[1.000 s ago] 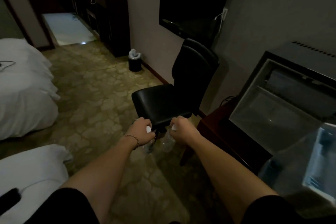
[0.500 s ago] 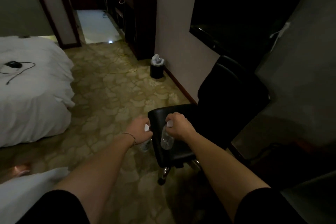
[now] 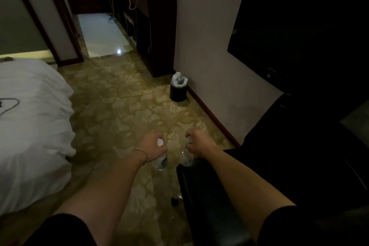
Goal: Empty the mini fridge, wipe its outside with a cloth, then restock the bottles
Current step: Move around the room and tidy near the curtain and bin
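Note:
My left hand point(image 3: 152, 147) grips a clear plastic water bottle point(image 3: 161, 162) by its white-capped neck, and the bottle hangs down over the carpet. A second clear bottle point(image 3: 187, 158) hangs the same way from my right hand point(image 3: 197, 143), at the front left corner of the black chair seat point(image 3: 209, 195). The two hands are side by side, a small gap apart. The mini fridge is out of view.
A white bed point(image 3: 34, 126) fills the left. A small black bin point(image 3: 178, 91) stands by the wall, with a yellow cable point(image 3: 135, 86) on the carpet near it. A dark TV point(image 3: 295, 26) hangs on the right wall. A dark cabinet point(image 3: 155, 32) lines the far passage.
The view has swung left, so the open fridge has left the frame. Both hands keep their bottles and now hang over the chair's left edge and the carpet.

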